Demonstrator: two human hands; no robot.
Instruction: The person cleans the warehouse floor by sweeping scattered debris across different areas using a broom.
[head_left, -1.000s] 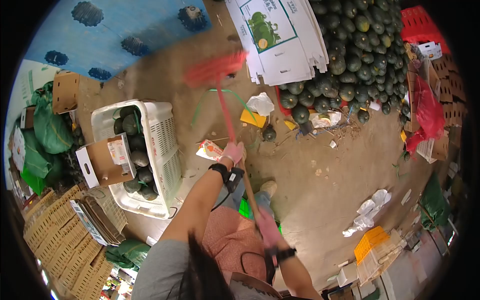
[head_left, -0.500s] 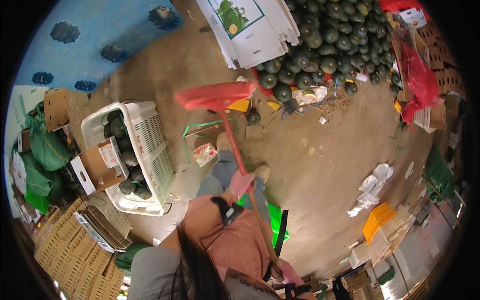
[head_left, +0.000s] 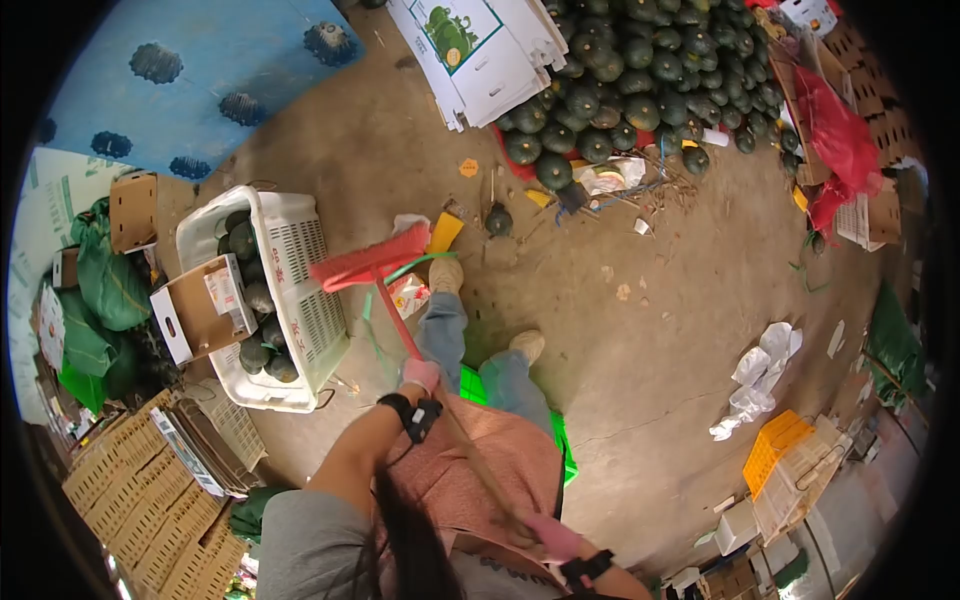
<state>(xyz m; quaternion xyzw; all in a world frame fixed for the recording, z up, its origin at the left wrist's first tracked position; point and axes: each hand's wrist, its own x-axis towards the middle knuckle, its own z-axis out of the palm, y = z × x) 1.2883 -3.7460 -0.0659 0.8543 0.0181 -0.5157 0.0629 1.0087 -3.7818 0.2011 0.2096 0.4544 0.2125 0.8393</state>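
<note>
Both of my hands, in pink gloves, are closed around the handle of a broom (head_left: 370, 262). My left hand (head_left: 421, 374) grips the red upper stretch of the handle, nearer the head. My right hand (head_left: 556, 537) closes on the brown end, close to my body. The red broom head is down at the floor, left of my feet, beside a white crate. Touching or near the bristles are a green strap (head_left: 404, 268), a red-and-white wrapper (head_left: 410, 297) and a yellow scrap (head_left: 446, 233).
A white crate (head_left: 330, 270) of dark green squashes stands left, with an open cardboard box (head_left: 200, 310) on it. Ahead lies a large squash heap (head_left: 640, 75) beside flattened white cartons (head_left: 490, 60). One loose squash (head_left: 498, 220) and crumpled white plastic (head_left: 760, 380) lie on the floor.
The broom head has swung left and back toward my feet, beside the crate. My left hand has moved left with the handle. The green strap and yellow scrap now lie close by the head.
</note>
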